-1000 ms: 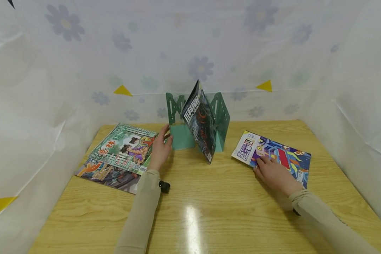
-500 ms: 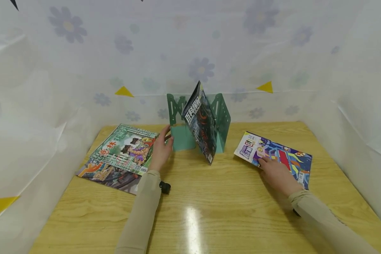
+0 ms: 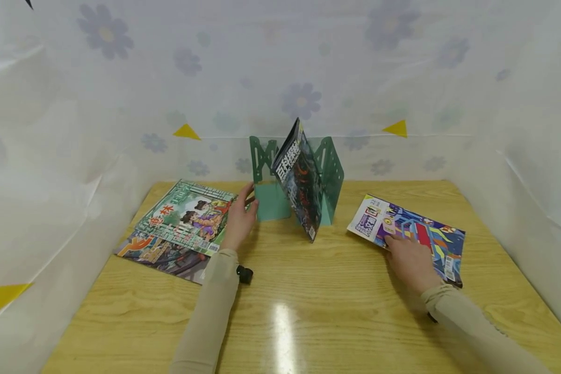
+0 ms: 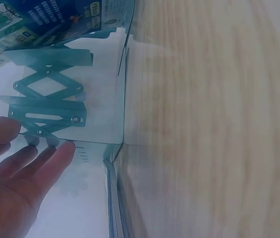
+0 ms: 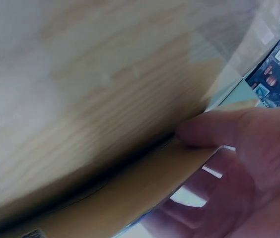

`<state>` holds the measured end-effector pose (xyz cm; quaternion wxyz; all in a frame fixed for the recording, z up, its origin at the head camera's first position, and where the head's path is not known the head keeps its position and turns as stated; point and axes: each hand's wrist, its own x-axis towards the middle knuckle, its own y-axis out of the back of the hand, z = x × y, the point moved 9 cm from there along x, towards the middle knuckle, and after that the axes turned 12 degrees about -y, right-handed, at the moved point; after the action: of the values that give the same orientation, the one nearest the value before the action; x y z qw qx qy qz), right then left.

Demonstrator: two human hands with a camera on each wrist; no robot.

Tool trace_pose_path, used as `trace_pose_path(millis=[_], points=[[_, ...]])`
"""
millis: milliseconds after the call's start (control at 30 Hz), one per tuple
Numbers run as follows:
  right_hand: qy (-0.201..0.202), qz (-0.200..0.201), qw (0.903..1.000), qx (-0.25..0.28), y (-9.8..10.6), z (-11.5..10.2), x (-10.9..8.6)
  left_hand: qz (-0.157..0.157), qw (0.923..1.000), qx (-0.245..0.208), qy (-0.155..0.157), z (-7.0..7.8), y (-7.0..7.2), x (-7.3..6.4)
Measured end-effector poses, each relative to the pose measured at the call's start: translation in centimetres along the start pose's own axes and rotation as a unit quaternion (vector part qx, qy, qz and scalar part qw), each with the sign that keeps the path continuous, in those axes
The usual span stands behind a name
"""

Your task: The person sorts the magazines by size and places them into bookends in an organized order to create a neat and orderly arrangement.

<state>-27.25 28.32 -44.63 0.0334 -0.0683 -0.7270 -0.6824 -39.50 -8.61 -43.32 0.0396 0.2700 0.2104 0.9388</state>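
Observation:
A green metal bookend (image 3: 273, 203) with a folding lattice stands at the back middle of the table. In it a dark magazine (image 3: 301, 184) leans to the left, standing on edge. My left hand (image 3: 240, 218) touches the bookend's left plate with extended fingers (image 4: 55, 161), as the left wrist view shows. At the right, my right hand (image 3: 413, 262) pinches the near edge of a purple-and-blue magazine (image 3: 423, 234). The right wrist view has the thumb (image 5: 204, 130) on one side of that edge and the other fingers on the opposite side.
Two overlapping magazines lie flat at the left: a green one (image 3: 189, 215) over a darker one (image 3: 168, 259). A wooden table (image 3: 290, 291) fills the foreground. Pale flowered sheeting (image 3: 243, 67) encloses the back and sides, with yellow triangles on it.
The near edge of the purple-and-blue magazine has come up slightly, and its near right corner has shifted toward me in my right hand. My left hand stays at the bookend.

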Motion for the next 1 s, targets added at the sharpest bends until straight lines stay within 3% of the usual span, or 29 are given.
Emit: trace_pose_path(millis=[167, 533, 1000], points=[[-0.003, 0.014, 0.9998, -0.010, 0.2, 0.0, 0.0, 0.001, 1.0000, -0.001, -0.004, 0.0, -0.1, 0.1], [0.008, -0.004, 0.9999, -0.006, 0.5, 0.0, 0.2, 0.009, 1.0000, 0.004, -0.003, 0.0, 0.0, 0.1], [-0.058, -0.049, 0.9963, 0.040, 2.1, 1.7, 0.5, 0.008, 1.0000, 0.002, -0.002, 0.2, 0.1, 0.1]])
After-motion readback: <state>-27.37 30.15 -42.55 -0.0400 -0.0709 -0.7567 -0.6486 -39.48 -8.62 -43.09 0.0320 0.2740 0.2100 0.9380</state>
